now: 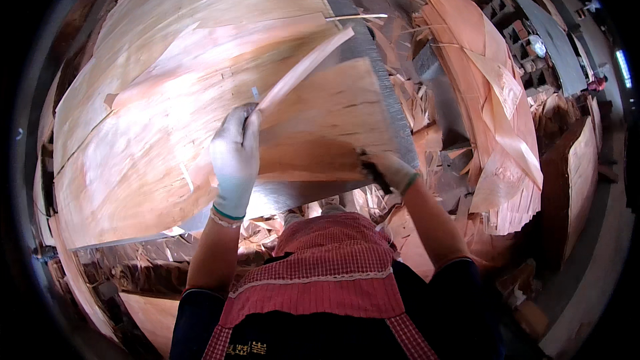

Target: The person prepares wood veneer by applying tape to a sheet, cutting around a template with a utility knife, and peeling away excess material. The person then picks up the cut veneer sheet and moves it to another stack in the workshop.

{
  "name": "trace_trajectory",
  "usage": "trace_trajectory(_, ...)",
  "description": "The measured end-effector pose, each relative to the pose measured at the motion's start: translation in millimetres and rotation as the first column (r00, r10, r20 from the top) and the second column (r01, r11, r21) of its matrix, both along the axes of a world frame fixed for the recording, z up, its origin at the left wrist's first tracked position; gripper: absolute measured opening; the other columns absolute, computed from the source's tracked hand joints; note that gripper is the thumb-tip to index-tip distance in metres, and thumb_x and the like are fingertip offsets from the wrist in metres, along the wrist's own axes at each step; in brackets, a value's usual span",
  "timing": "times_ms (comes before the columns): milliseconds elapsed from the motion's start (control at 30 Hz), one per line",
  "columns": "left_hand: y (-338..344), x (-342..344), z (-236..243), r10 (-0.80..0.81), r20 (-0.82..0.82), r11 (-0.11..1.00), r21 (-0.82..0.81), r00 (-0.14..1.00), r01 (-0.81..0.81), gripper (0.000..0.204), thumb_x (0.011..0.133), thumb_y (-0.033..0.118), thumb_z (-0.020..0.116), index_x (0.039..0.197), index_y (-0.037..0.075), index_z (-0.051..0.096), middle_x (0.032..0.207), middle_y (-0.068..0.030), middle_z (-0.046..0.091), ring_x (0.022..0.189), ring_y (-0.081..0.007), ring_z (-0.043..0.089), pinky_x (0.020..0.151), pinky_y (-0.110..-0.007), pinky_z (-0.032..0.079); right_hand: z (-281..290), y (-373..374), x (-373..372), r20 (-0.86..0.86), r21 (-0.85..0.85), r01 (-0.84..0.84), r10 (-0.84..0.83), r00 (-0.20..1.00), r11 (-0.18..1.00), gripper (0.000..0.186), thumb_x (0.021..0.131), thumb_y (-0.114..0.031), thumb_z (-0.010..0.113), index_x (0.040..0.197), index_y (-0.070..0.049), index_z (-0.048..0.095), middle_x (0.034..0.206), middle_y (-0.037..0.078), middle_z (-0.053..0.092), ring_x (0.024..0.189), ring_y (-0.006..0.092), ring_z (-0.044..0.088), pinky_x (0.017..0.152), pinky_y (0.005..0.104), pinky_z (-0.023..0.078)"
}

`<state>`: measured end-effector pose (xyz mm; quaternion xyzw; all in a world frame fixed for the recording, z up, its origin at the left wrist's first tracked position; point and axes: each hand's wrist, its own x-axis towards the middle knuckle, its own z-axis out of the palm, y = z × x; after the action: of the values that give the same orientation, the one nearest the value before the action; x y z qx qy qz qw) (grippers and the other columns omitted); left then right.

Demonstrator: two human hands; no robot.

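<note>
My left hand (pixel 237 153), in a white glove with a teal cuff, is closed on the raised, folded edge of a thin wood veneer sheet (pixel 307 67). A smaller, more orange veneer piece (pixel 320 113) spreads between my two hands. At its lower right corner is my right hand (pixel 393 172), in a glove with dark fingers. Its fingers are bent around that corner, somewhat blurred by motion. Beneath lies a broad layer of pale veneer (pixel 147 133), patched with short strips of white tape (pixel 187 177).
A grey metal table edge (pixel 390 87) runs along the right of the veneer. Beyond it stands a leaning stack of orange veneer sheets (pixel 480 107). Broken veneer scraps (pixel 417 103) litter the floor between them. My checked red apron (pixel 327 253) is close to the table's near edge.
</note>
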<state>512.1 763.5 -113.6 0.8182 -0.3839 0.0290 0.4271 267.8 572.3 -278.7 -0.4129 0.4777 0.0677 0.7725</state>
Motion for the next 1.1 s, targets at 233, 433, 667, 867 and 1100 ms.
trace_trajectory(233, 6.7, -5.1, -9.3, 0.041, 0.145, 0.996, -0.08, 0.989, -0.029, 0.017, 0.09, 0.012, 0.065, 0.105, 0.007, 0.067, 0.079, -0.0113, 0.067, 0.052, -0.0228, 0.059, 0.047, -0.034, 0.046, -25.2, -69.5, -192.5, -0.206, -0.342, 0.122, -0.201, 0.958, 0.932, 0.019, 0.095, -0.018, 0.046, 0.093, -0.005, 0.059, 0.063, 0.003, 0.052, 0.05, 0.0142, 0.049, 0.044, 0.029, 0.04)
trace_trajectory(433, 39.6, -28.2, -48.6, -0.542, -0.13, 0.796, 0.238, 0.83, 0.557, 0.046, 0.096, 0.036, 0.056, 0.126, 0.001, 0.052, 0.114, -0.0215, 0.061, 0.101, -0.0363, 0.061, 0.087, -0.045, 0.049, -7.5, -73.7, -188.3, 0.104, -0.715, 0.527, -0.677, 0.729, 0.458, 0.024, 0.097, -0.021, 0.05, 0.118, -0.009, 0.049, 0.076, 0.005, 0.059, 0.046, 0.0096, 0.042, 0.041, 0.0236, 0.035)
trace_trajectory(667, 60.3, 168.6, -80.2, -0.13, 0.192, 0.95, 0.306, 0.973, 0.067, 0.046, 0.088, 0.03, 0.06, 0.126, 0.003, 0.053, 0.107, -0.0208, 0.064, 0.1, -0.036, 0.06, 0.089, -0.044, 0.049, -2.2, -67.6, -166.7, 0.214, -0.807, 0.483, -0.596, 0.774, 0.339, 0.035, 0.102, -0.026, 0.047, 0.13, -0.005, 0.052, 0.084, 0.003, 0.061, 0.05, 0.0047, 0.041, 0.043, 0.0207, 0.032)
trace_trajectory(867, 85.2, 366.2, -134.6, 0.135, 0.351, 0.717, 0.61, 0.926, -0.336, 0.088, 0.079, 0.03, 0.072, 0.149, 0.005, 0.025, 0.152, -0.0155, 0.032, 0.141, -0.0329, 0.027, 0.115, -0.048, 0.022, 32.4, 1.1, -98.3, 0.24, -0.805, 0.532, -0.675, 0.697, 0.264, 0.028, 0.098, -0.032, 0.052, 0.098, -0.004, 0.056, 0.075, 0.003, 0.059, 0.046, 0.0051, 0.04, 0.04, 0.0223, 0.031)
trace_trajectory(1100, 78.3, 489.9, -171.2, -0.223, 0.501, 0.781, 0.605, 0.836, -0.154, 0.042, 0.085, 0.022, 0.059, 0.123, 0.007, 0.054, 0.13, -0.0168, 0.055, 0.13, -0.0278, 0.046, 0.111, -0.046, 0.03, 37.8, 124.3, -52.1, 0.151, -0.833, 0.497, -0.764, 0.628, 0.244, 0.025, 0.095, -0.024, 0.052, 0.088, -0.001, 0.057, 0.074, 0.005, 0.061, 0.066, 0.0157, 0.055, 0.061, 0.0298, 0.044)
